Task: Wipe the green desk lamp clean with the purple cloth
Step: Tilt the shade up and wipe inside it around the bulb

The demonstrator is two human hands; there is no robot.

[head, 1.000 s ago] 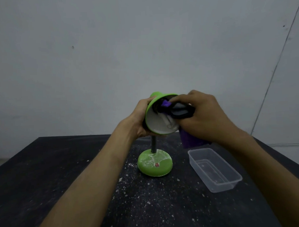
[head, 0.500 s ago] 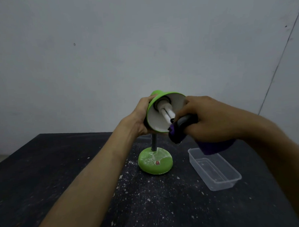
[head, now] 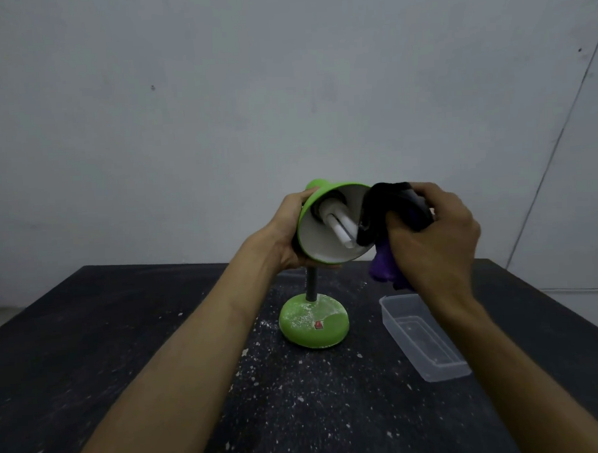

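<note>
Since the shade (head: 326, 249) is tipped up with its open mouth toward the camera, the lamp (head: 311, 284) looks set up for its inside to be wiped. It stands mid-table on its base (head: 312, 330), which is dusted with white powder. The shade's back is gripped by the left hand (head: 284, 237), probably so it's kept steady. The cloth (head: 383, 269) is bunched in the right hand (head: 435, 244), fingers curled round it, and pressed at the shade's right rim, just beside the bulb (head: 342, 229). A clear tub (head: 429, 344) is parked right of the base on the speckled table (head: 90, 338).
</note>
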